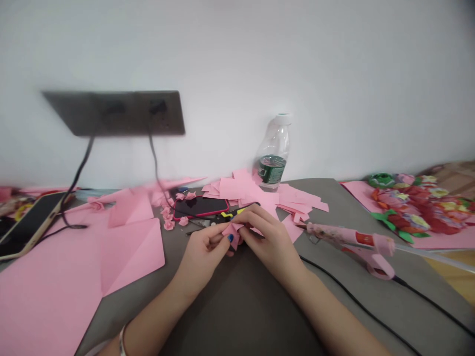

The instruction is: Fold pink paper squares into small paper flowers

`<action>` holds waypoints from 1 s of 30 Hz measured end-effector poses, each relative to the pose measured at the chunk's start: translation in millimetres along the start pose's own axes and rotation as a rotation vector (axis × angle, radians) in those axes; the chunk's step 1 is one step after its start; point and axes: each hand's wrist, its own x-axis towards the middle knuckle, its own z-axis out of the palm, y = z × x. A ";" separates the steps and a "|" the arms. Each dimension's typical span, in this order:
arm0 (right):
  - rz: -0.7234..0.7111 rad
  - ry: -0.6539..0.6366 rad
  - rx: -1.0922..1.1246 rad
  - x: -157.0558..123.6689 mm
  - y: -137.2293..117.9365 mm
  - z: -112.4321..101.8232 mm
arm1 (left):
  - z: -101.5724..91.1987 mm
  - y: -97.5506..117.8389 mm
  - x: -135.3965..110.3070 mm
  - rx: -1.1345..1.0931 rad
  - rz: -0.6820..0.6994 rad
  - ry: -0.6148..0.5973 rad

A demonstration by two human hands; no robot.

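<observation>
My left hand [203, 248] and my right hand [267, 242] meet at the middle of the grey tabletop [237, 306]. Both pinch a small folded piece of pink paper [232, 234] between their fingertips, and part of it is hidden by my fingers. Just beyond my hands lies a loose pile of pink paper squares [256, 196]. A black phone in a red case [200, 206] lies left of that pile, and a black-and-yellow tool [237, 212] is partly hidden behind my right hand.
Small pink paper roses [168, 220] lie near large folded pink sheets [48, 291]. A dark tablet [29, 225] sits far left. A pink glue gun [349, 237] with a black cord [356, 301] lies right, before a paper flower display [419, 210]. A plastic bottle [272, 153] stands by the wall.
</observation>
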 end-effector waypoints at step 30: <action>-0.213 0.009 -0.095 1.8 -0.2 -3.5 | -2.4 -6.4 3.0 -0.336 -0.084 0.026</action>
